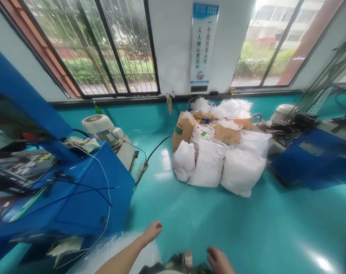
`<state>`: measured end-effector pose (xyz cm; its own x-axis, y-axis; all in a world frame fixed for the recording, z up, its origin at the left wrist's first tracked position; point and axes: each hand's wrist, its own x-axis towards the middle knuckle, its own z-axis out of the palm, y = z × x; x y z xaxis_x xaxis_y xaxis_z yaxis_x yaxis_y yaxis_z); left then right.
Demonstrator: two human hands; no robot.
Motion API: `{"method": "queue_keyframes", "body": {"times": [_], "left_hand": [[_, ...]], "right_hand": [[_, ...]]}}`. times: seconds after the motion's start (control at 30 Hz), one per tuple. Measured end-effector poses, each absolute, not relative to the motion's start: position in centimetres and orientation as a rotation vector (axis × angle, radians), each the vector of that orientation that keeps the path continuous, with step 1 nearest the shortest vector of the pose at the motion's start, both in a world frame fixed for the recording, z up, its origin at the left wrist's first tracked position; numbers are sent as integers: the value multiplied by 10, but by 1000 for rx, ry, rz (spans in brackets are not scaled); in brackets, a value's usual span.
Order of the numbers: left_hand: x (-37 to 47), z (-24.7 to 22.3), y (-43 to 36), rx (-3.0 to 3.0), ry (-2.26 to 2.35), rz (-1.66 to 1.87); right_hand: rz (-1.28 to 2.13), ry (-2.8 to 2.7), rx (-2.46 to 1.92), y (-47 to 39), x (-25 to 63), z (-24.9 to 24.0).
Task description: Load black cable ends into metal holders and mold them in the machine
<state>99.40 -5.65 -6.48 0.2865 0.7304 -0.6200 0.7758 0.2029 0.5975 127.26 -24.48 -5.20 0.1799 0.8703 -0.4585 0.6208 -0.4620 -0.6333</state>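
My left hand point(153, 231) is out in front of my body at the lower middle, its fingers curled in, and I see nothing in it. Below and to the left of it lies a large translucent white plastic bag or sheet point(145, 254), partly hidden by my forearm; I cannot tell whether they touch. My right hand point(219, 261) is at the bottom edge, cut off by the frame and a little blurred. Its fingers are loosely bent and slightly apart, with nothing visible in them. My foot point(188, 258) shows between the hands.
White sacks point(208, 161) and brown paper bags point(182, 131) filled with white material stand grouped by the wall. At left is a blue machine point(104, 190) with loose cables and a motor point(98, 127). Another blue machine point(306, 158) stands at right. A black cable point(158, 146) crosses the floor.
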Motion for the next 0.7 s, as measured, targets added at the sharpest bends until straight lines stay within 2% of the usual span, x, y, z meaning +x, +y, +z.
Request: {"method": "queue_keyframes", "body": {"times": [0.2,0.47,0.7], "left_hand": [[1111,-64,44,1585,1287,67],[1181,-80,191,1601,1499,93],[1257,-64,385,1709,1631,174]], "right_hand": [[1234,-1395,-1989,-86,1369,-47],[1523,-903,-1842,223,1491,-66],[1615,-633,-2000,457,1537,-108]]}}
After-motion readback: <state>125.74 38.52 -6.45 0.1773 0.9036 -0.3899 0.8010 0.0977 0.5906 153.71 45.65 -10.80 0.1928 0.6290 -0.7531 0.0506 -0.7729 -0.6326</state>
